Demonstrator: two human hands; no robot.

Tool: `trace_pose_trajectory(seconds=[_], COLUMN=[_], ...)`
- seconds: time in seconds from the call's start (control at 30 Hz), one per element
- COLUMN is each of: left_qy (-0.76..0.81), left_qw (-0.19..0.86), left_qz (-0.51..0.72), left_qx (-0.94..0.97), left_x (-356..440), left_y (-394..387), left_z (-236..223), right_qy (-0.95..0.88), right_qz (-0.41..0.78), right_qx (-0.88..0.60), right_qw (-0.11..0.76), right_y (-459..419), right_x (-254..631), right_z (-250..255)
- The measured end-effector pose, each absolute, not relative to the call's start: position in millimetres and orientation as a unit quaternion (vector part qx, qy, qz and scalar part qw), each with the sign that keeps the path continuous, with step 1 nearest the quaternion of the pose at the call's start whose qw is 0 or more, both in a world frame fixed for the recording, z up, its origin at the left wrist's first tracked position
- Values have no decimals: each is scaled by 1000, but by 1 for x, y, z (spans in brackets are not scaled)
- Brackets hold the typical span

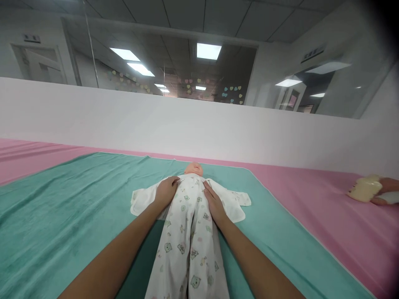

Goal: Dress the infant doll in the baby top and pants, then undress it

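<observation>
A baby doll (193,168) lies face up, its head pointing away from me. A white baby garment with small animal prints (195,232) covers its body and runs down toward me, with a long gap along its middle. Spread beneath are the sleeves of a white baby top (233,199). My left hand (167,192) rests on the left edge of the printed garment near the doll's chest, fingers slightly bent. Against the right edge lies my right hand (215,204), its fingers stretched out and pointing toward the doll's head. The doll's limbs are hidden.
A green blanket (77,199) lies under the doll on a pink covering (311,195). At the far right, a cream-coloured object (364,189) touches a skin-coloured part, cut off by the frame. A white low wall (174,128) with glass above stands behind.
</observation>
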State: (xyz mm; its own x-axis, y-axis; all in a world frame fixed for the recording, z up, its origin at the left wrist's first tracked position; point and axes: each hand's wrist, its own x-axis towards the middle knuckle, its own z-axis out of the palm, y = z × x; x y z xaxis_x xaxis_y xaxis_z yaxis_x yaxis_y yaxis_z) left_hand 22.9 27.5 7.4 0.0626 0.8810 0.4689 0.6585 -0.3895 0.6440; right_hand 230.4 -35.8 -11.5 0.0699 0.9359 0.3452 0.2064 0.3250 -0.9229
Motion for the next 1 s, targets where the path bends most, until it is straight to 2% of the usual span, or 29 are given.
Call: trace_pose_trajectory(seconds=[0.13,0.3,0.4,0.47,0.6,0.67,0.77,0.87,1.0], left_qy=[513,489,481,473,447,446,447,451,459], left_qw=[249,251,260,264,284,318,341,325,314], left_qz=[470,488,483,473,455,436,413,424,456], left_qx=[673,677,684,695,716,714,716,715,695], left_x=[18,20,21,18,11,8,4,1,2], left_y=[32,27,28,32,42,44,45,43,43], left_z=[6,3,1,1,2,5,9,8,3], right_qy=[-598,-603,-651,-705,-771,-772,-776,-788,-799], right_qz=[334,299,197,100,-86,-109,-78,-75,-100], right_qx=[-480,-496,-511,-523,-564,-600,-625,-611,-592], right_qw=[548,549,525,468,283,178,35,-3,24], right_y=[-34,-32,-37,-43,-52,-51,-49,-49,-54], right_x=[231,231,222,208,160,135,109,103,115], right_z=[-13,-8,11,29,57,64,66,64,57])
